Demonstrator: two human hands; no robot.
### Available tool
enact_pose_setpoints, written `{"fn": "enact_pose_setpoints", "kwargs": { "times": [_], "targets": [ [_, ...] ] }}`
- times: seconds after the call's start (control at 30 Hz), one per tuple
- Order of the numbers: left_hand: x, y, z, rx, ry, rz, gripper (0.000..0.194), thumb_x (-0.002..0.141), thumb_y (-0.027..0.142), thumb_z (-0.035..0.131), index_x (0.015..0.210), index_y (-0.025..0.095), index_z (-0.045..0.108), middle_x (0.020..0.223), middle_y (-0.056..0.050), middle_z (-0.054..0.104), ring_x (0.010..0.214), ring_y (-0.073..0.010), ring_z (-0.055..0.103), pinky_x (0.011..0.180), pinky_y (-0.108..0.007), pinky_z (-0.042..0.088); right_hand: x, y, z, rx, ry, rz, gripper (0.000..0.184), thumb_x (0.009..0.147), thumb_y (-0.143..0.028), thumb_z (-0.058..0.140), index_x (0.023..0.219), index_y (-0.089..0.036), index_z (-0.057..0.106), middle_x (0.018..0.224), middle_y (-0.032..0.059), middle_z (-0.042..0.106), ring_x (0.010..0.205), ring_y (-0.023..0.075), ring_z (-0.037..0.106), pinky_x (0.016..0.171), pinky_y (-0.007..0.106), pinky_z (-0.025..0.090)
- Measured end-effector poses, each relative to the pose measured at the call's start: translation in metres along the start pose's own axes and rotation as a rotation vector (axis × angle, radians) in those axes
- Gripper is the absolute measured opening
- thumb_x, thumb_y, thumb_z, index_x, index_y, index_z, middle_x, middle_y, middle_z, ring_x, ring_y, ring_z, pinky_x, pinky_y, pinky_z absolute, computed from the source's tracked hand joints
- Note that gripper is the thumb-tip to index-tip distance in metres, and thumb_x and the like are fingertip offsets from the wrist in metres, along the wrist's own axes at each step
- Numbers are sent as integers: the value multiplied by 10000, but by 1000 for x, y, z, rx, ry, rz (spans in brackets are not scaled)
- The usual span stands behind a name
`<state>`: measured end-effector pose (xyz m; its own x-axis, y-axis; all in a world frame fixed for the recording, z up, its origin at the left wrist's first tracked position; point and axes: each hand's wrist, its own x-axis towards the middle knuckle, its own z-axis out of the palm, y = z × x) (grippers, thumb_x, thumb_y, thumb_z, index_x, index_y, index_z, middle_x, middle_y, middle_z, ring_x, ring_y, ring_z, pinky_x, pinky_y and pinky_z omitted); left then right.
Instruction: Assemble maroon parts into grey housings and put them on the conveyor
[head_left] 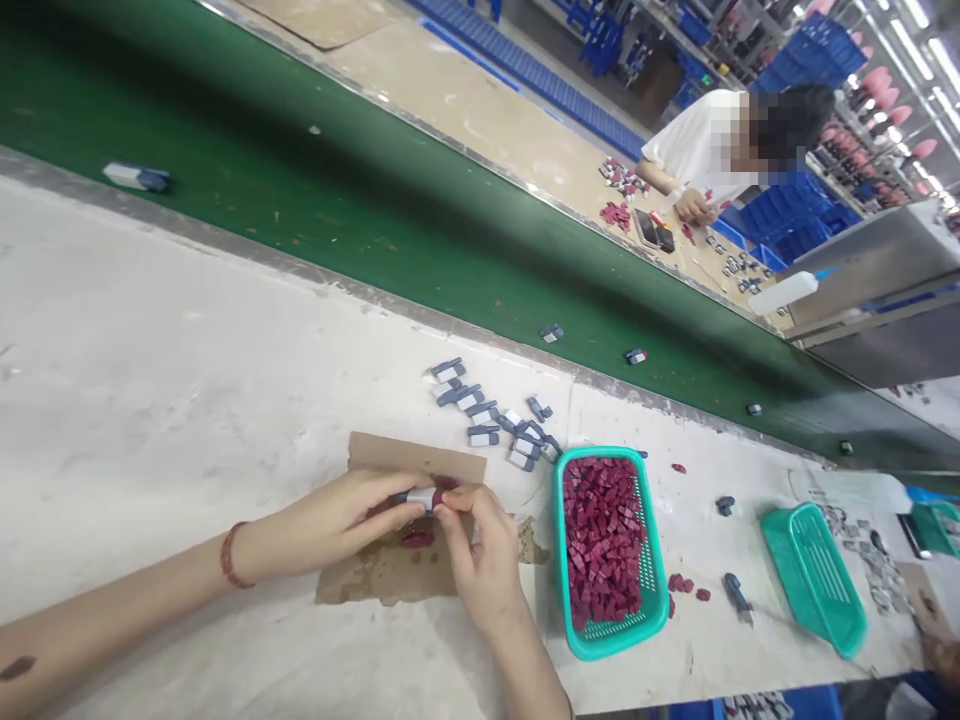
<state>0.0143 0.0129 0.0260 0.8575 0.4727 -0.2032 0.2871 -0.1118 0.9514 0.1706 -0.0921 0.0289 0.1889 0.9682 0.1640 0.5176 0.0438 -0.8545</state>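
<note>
White counter (187, 400): L hand (352, 512) & R hand (484, 560), both grips pinching opp. ends of navy/white pc (422, 498) over cardboard (367, 580); teal basket (561, 540) w/ maroon bits (606, 540) to R; green belt (420, 240) beyond, co-worker (709, 125) far side.

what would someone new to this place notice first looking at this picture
Probably the turquoise basket heaped with dark red pieces, just right of the hands on the pale tabletop. Next, the left hand and right hand, meeting at a small part above brown cardboard. Beyond them, a broad green strip cuts diagonally across the view.
</note>
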Motion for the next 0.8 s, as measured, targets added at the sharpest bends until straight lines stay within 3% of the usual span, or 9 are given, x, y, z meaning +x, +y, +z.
{"fn": "enact_pose_setpoints", "kwargs": {
  "times": [0.1, 0.2, 0.3, 0.37, 0.47, 0.53, 0.63, 0.73, 0.8],
  "targets": [
    [26, 15, -13, 82, -53, 31, 305, 877, 469, 507, 907, 229, 693, 904, -42, 721, 829, -236, 643, 736, -258, 470, -12, 1, -14, -27, 37, 35, 224, 930, -178, 464, 1086, -204, 621, 904, 57, 712, 824, 176, 666, 748, 287, 533],
    [66, 20, -39, 188, 172, 66, 378, 858, 540, 502, 932, 213, 677, 996, -53, 710, 931, -245, 611, 815, -269, 465, -29, 4, -42, -128, 131, 42, 302, 931, -179, 467, 1215, -209, 564, 993, 73, 700, 891, 187, 657, 778, 302, 527],
    [111, 17, -72, 366, 469, 16, 424, 876, 528, 480, 1051, 166, 614, 1103, -67, 684, 968, -227, 585, 864, -280, 462, -44, 16, -83, -304, 272, 115, 217, 933, -199, 476, 1098, -219, 617, 1012, 85, 676, 947, 216, 629, 804, 343, 517],
    [137, 13, -91, 556, 529, -14, 431, 914, 479, 426, 1106, 128, 586, 1115, -90, 675, 961, -231, 585, 882, -317, 464, -50, 29, -112, -442, 351, 185, 192, 936, -226, 484, 1056, -219, 634, 1000, 89, 654, 949, 233, 612, 826, 383, 507],
    [170, 10, -104, 712, 523, -3, 407, 922, 354, 396, 1102, 50, 596, 1167, -180, 638, 1087, -315, 537, 982, -453, 399, -49, 49, -143, -609, 330, 173, 209, 926, -259, 500, 1081, -218, 636, 1022, 101, 631, 958, 261, 589, 827, 431, 504],
    [191, 12, -100, 756, 529, 32, 393, 894, 283, 414, 1118, 11, 589, 1237, -229, 589, 1204, -360, 456, 1052, -509, 307, -42, 60, -152, -693, 270, 125, 228, 926, -241, 491, 1106, -216, 628, 1029, 108, 619, 948, 271, 576, 799, 440, 511],
    [223, 21, -77, 826, 481, 161, 432, 868, 278, 456, 1212, 33, 548, 1323, -218, 538, 1280, -344, 399, 1096, -485, 256, -30, 69, -153, -802, 187, 47, 227, 921, -187, 484, 1094, -217, 627, 1010, 105, 607, 908, 269, 565, 770, 431, 514],
    [254, 37, -42, 833, 291, 363, 500, 854, 296, 485, 1308, 86, 491, 1398, -183, 486, 1312, -325, 375, 1108, -464, 246, -22, 73, -149, -879, 146, 13, 185, 917, -167, 484, 1009, -211, 639, 977, 105, 606, 867, 265, 557, 739, 414, 515],
    [271, 47, -16, 754, 153, 410, 522, 830, 259, 512, 1332, 122, 478, 1424, -159, 468, 1301, -314, 394, 1096, -446, 271, -21, 73, -148, -888, 159, 31, 168, 920, -172, 479, 963, -200, 639, 966, 110, 608, 863, 268, 556, 723, 409, 515]
  ]
}}
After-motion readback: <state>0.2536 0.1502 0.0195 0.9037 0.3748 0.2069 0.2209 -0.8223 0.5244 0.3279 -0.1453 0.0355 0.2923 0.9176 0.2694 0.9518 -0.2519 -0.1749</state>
